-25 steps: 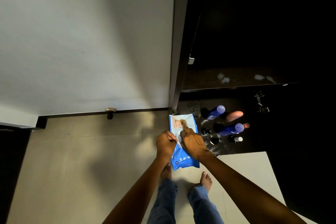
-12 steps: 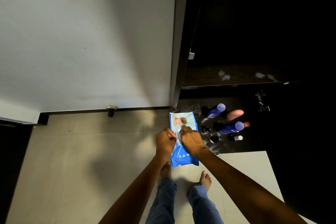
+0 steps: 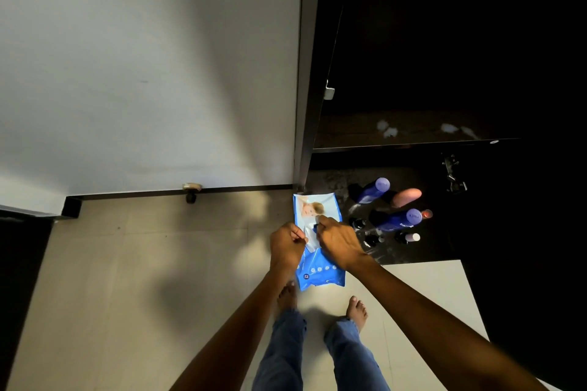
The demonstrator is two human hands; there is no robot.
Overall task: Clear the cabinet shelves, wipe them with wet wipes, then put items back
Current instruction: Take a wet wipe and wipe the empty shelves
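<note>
A blue wet-wipes pack with a child's face printed on it hangs in front of me above the floor. My left hand grips its left edge with curled fingers. My right hand pinches at the white flap in the middle of the pack. To the right stands the dark open cabinet; its upper shelf carries pale smears. On the lower dark surface stand two blue bottles, a pink bottle and several small dark bottles.
A white wall fills the left half, with a doorstop at its base. The cabinet's dark side panel rises in the middle. Beige floor tiles lie below, with my bare feet and jeans.
Both hands stay on the pack and have barely shifted. My right fingers work at the flap, where a little more white shows.
</note>
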